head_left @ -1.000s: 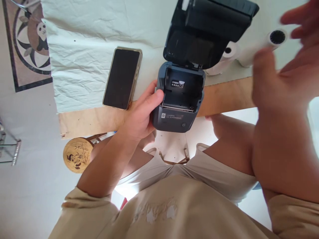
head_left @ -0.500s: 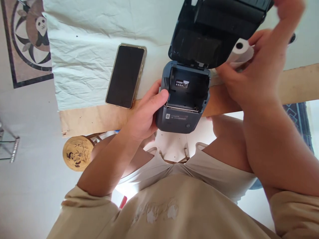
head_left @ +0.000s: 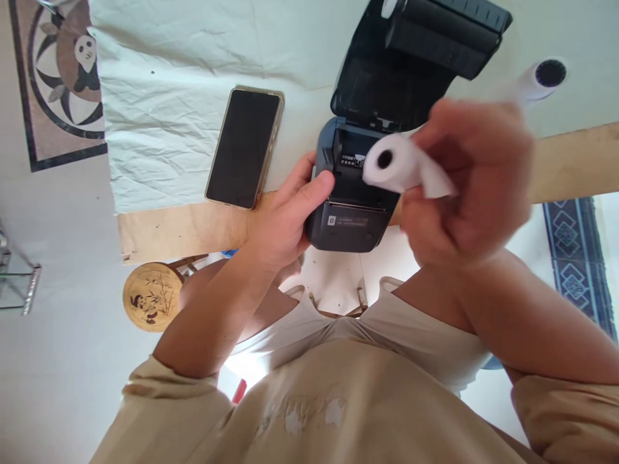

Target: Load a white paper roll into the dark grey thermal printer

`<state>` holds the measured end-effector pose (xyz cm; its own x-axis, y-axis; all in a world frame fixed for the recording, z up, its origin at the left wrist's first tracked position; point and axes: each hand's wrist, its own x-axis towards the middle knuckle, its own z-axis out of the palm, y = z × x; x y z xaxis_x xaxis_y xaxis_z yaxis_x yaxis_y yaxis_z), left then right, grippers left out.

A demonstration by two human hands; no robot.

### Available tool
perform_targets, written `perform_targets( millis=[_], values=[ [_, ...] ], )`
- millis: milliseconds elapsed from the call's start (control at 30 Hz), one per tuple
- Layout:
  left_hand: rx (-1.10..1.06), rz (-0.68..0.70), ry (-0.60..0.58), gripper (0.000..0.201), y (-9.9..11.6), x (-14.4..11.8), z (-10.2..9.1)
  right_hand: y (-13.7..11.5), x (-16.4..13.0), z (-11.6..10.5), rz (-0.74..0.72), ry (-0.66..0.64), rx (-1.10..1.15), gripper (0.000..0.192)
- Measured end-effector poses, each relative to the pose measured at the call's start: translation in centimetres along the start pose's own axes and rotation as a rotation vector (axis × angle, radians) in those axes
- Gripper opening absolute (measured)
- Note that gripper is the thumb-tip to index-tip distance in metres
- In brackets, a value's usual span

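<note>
Half a second back that right hand (head_left: 467, 187) was up by the lid, now it's swung down over the open label printer (head_left: 353, 193), fingers wrapped around a white paper roll (head_left: 399, 169). Roll sits just above the printer's empty bay, long axis running left-right-ish, hollow core facing left. Left hand (head_left: 285, 222) hasn't budged, fingers clamped on the printer's left side at the table (head_left: 570, 161) edge. Phone (head_left: 245, 148) lies nearby, second roll (head_left: 536, 80) farther back.
</note>
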<state>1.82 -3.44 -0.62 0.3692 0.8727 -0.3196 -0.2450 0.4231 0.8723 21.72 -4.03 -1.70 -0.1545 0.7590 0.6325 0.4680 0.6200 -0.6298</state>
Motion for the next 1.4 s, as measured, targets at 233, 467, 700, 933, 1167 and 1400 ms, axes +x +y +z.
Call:
perform_targets(
  millis=[233, 467, 700, 933, 1167, 1400],
  values=[
    [-0.011, 0.014, 0.018, 0.036, -0.1, -0.4, 0.4, -0.4, 0.6, 1.4, -0.162, 0.077, -0.158, 0.044],
    [-0.018, -0.049, 0.053, 0.042, 0.3, -0.5, 0.5, 0.0, 0.3, 1.6, -0.099, 0.045, -0.154, 0.021],
    [-0.066, 0.037, 0.023, 0.027, -0.2, -0.2, 0.4, -0.5, 0.2, 0.7, -0.238, 0.055, -0.136, 0.023],
    [-0.008, 0.116, -0.060, 0.039, -1.1, 0.2, -1.0, -1.7, -0.5, 1.3, -0.328, -0.085, -0.127, 0.009],
    [-0.049, 0.051, -0.004, 0.049, 0.1, -0.5, 0.3, -1.0, -0.3, 0.5, -0.232, -0.007, -0.202, 0.015],
    [-0.019, 0.103, 0.025, 0.046, -0.1, -0.3, 0.5, -1.1, -0.1, 0.5, -0.176, -0.060, -0.195, 0.017]
  ],
)
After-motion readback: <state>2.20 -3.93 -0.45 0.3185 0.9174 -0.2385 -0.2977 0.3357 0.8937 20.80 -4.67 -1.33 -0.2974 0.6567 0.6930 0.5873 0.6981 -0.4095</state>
